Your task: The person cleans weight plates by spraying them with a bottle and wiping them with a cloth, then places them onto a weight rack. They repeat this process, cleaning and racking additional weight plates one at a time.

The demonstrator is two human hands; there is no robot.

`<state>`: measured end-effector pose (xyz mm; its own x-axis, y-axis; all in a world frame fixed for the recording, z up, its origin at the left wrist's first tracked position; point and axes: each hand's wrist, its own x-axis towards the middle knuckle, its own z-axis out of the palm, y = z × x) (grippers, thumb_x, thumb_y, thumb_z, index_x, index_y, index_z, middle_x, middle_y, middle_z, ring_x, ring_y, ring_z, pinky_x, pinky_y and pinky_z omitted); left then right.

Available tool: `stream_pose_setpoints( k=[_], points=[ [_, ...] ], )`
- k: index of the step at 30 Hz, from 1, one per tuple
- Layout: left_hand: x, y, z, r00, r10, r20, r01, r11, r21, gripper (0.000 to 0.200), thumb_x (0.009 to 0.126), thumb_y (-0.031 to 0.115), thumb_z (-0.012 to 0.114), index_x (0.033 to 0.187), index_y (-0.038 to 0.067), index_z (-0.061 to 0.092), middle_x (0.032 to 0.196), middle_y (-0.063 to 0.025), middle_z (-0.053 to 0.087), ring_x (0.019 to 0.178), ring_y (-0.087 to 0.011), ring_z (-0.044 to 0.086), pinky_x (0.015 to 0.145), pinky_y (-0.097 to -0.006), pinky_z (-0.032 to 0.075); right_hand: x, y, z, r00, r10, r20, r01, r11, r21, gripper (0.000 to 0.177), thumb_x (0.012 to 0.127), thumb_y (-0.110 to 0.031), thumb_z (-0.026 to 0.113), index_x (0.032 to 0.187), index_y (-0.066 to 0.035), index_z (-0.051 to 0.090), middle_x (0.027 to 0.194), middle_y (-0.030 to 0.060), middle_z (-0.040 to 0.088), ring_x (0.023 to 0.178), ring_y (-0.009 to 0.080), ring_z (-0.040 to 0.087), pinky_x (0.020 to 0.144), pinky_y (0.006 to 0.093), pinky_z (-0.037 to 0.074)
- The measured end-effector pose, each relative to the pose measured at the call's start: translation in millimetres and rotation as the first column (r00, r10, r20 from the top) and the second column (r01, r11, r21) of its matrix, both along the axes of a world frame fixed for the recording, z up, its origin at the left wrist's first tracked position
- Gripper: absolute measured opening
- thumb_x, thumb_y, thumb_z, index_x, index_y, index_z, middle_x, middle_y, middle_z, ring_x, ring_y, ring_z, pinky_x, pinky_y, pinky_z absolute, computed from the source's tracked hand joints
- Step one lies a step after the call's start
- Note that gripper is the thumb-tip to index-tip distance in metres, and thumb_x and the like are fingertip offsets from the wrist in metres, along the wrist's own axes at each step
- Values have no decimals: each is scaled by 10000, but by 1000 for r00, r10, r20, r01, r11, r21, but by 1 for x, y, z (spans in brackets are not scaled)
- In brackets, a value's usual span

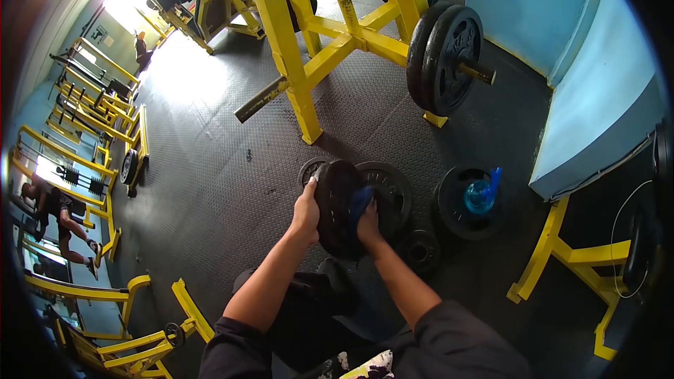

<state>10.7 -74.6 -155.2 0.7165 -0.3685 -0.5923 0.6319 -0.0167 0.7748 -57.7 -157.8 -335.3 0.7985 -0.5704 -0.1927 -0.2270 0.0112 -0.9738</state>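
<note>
A black weight plate (335, 203) is held up on edge, tilted, in front of me above the floor. My left hand (306, 209) grips its left rim, with the thumb at the upper edge. My right hand (368, 223) presses a blue cloth (361, 201) against the plate's right side; its fingers are partly hidden. Behind the held plate, a larger plate (397, 193) and a smaller one (309, 170) lie on the floor. Another small plate (420, 249) lies to the right of my right forearm.
A blue bottle (479, 198) stands on a plate (453, 216) at the right. Ahead rises a yellow plate rack (302, 84) with black plates (453, 60) on a peg. A yellow-legged bench (562, 249) stands far right. At left are gym machines and a person (56, 203).
</note>
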Motion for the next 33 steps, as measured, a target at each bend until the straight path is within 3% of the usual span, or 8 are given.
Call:
stream_pose_setpoints(
  k=[2, 4, 11, 22, 24, 28, 31, 33],
  points=[
    [3, 2, -8, 1000, 23, 9, -23, 1000, 7, 553, 1039, 445, 364, 1271, -13, 568, 1170, -169, 655, 971, -261, 661, 909, -376, 537, 29, -16, 11, 959, 150, -241, -203, 956, -211, 909, 894, -476, 604, 1517, 30, 177, 1555, 268, 252, 1435, 496, 204, 1169, 551, 206],
    [-1, -1, -11, 994, 34, 107, -35, 999, 7, 493, 1031, 483, 348, 1088, 89, 639, 866, -50, 648, 718, -175, 587, 634, -342, 496, 43, -16, 20, 983, 165, -80, -178, 965, -194, 897, 897, -454, 598, 1518, 35, 175, 1561, 267, 243, 1448, 480, 186, 1172, 555, 193],
    [-2, -1, -14, 994, 65, 90, -60, 996, -60, 509, 1045, 421, 357, 1171, 2, 618, 962, -105, 671, 829, -191, 656, 765, -339, 557, -23, 32, 79, 892, 192, 409, -134, 977, -166, 631, 927, -229, 539, 1464, 19, 321, 1520, 268, 298, 1439, 399, 269, 1182, 442, 202],
    [-13, -2, -23, 973, -37, 228, 25, 998, 56, 533, 1039, 436, 396, 1145, -24, 643, 943, -124, 697, 795, -189, 672, 737, -312, 548, -114, 58, 73, 878, 328, 350, -224, 926, -305, 549, 880, -115, 515, 1389, 43, 383, 1424, 302, 384, 1325, 485, 353, 1146, 504, 233],
    [-10, -4, -18, 946, -181, 270, 79, 933, 351, 608, 1032, 488, 376, 1139, -41, 657, 971, -167, 702, 857, -221, 676, 794, -358, 535, -114, 62, 69, 882, 305, 358, -204, 934, -295, 531, 887, -99, 489, 1392, 26, 384, 1356, 245, 445, 1265, 400, 426, 1114, 461, 286],
    [-6, -15, -1, 935, -181, 305, 42, 910, 413, 735, 992, 545, 377, 1137, -136, 610, 1132, -359, 617, 1150, -449, 584, 987, -469, 427, -99, 52, 93, 840, 348, 417, -401, 915, 44, 520, 908, -122, 517, 1393, 25, 399, 1312, 182, 505, 1231, 299, 486, 1081, 406, 342],
    [5, -21, 16, 957, -148, 250, 31, 908, 417, 712, 986, 518, 407, 1171, -143, 596, 1163, -351, 614, 1156, -453, 587, 985, -466, 443, -85, 44, 85, 894, 280, 351, -390, 871, 298, 528, 916, -152, 572, 1385, 37, 419, 1317, 167, 527, 1229, 273, 505, 1068, 393, 362],
    [6, -28, 19, 968, -126, 219, 27, 914, 405, 701, 987, 508, 414, 1182, -141, 594, 1185, -350, 607, 1155, -452, 590, 982, -468, 453, -82, 37, 74, 843, 246, 479, -212, 969, -125, 570, 946, -123, 563, 1450, 30, 344, 1365, 126, 508, 1229, 219, 504, 1068, 355, 362]
  ],
)
